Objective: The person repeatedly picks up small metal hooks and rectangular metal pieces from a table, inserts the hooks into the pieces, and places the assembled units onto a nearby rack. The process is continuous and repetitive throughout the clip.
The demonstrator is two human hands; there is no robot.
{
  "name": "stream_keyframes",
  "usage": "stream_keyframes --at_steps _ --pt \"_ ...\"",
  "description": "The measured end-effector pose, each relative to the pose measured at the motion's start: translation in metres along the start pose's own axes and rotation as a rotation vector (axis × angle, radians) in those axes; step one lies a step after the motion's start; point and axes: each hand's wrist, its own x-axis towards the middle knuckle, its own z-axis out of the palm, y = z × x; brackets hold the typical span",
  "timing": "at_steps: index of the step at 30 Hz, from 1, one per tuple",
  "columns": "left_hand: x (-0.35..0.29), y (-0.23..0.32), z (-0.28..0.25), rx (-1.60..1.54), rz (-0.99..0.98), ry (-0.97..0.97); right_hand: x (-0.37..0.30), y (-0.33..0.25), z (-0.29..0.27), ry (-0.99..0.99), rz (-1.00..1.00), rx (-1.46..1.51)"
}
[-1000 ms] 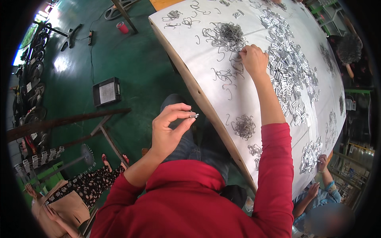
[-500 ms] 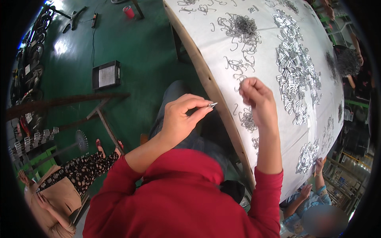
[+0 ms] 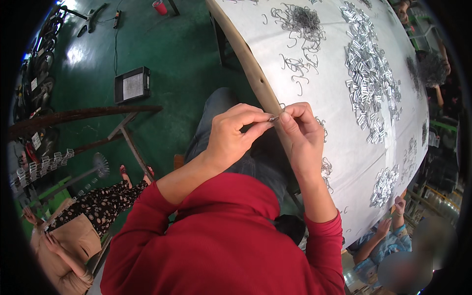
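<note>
My left hand [image 3: 232,129] pinches a small shiny metal piece [image 3: 273,119] between thumb and forefinger. Right beside it, my right hand [image 3: 304,136] grips a thin wire hook [image 3: 281,105], whose curved end sticks up above the fingertips. The two hands meet over the near edge of the white-covered table [image 3: 339,118]. Whether hook and metal piece are joined is hidden by the fingers. Loose wire hooks [image 3: 296,65] lie on the table beyond my right hand, and more hooks are partly covered by it.
A denser heap of hooks [image 3: 306,20] lies farther up the table. Rows of shiny metal pieces [image 3: 366,73] run along its middle, with a smaller pile [image 3: 384,187] nearer. Other people's hands [image 3: 383,228] are at the table's right side. A black crate [image 3: 132,86] rests on the green floor.
My right hand has come left from above the loose hooks to meet my left hand, now with a hook in it. The left hand has shifted slightly right, still holding the metal piece.
</note>
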Motion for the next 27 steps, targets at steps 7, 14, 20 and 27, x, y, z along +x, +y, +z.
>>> stream_keyframes --at_steps 7,14,20,27 --pt "0.065 -0.038 0.011 0.018 0.075 -0.077 -0.014 0.004 -0.011 0.038 -0.42 -0.339" --pt "0.167 -0.057 0.166 0.236 0.563 -0.426 -0.019 0.006 -0.024 0.004 -0.436 -0.369" --pt "0.186 -0.066 0.247 0.623 0.71 -0.436 -0.024 0.012 -0.025 -0.002 -0.401 -0.35" --pt "0.186 -0.054 0.231 0.824 0.705 -0.544 -0.025 0.015 -0.021 -0.025 -0.391 -0.305"
